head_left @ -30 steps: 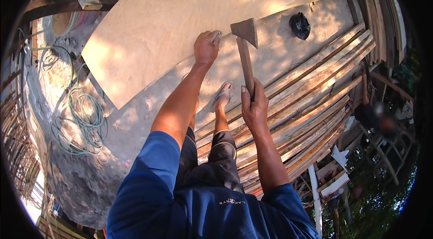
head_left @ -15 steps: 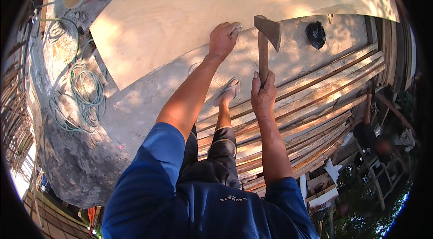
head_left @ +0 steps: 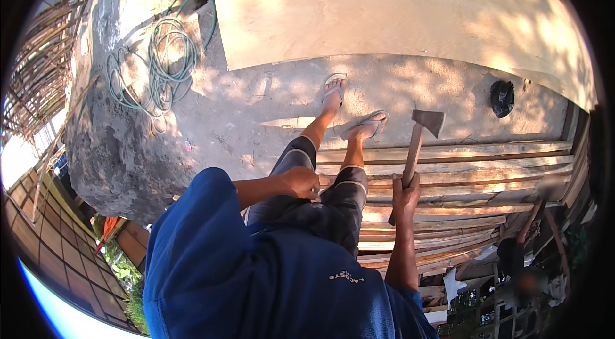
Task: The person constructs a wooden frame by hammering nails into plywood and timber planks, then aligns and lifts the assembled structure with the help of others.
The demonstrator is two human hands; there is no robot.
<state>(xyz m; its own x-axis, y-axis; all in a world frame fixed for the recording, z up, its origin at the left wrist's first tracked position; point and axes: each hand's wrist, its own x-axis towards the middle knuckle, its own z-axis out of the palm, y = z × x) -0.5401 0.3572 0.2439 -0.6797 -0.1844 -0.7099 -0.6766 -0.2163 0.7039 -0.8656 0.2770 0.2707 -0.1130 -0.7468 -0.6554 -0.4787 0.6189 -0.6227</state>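
Note:
My right hand [head_left: 405, 190] grips the wooden handle of an axe [head_left: 428, 122], whose metal head points up toward my sandaled feet. My left hand [head_left: 301, 182] is drawn in at my waist, over my dark shorts, with fingers curled; whatever it holds is too small or hidden to make out. Beyond my feet a large pale plywood sheet [head_left: 359, 9] lies along the concrete floor [head_left: 250, 115], and a black plastic bundle [head_left: 502, 98] sits between its edge and long wooden planks [head_left: 480, 166] on the right.
A coiled green hose [head_left: 163, 70] lies at upper left beside dark rough ground [head_left: 115, 147]. Sticks [head_left: 45, 51] line the left rim. At lower right a co-worker [head_left: 512, 259] is among scrap timber.
My left hand has drawn back from the plywood edge to my waist. The axe has moved lower and to the right. The view has turned, and both my feet now show.

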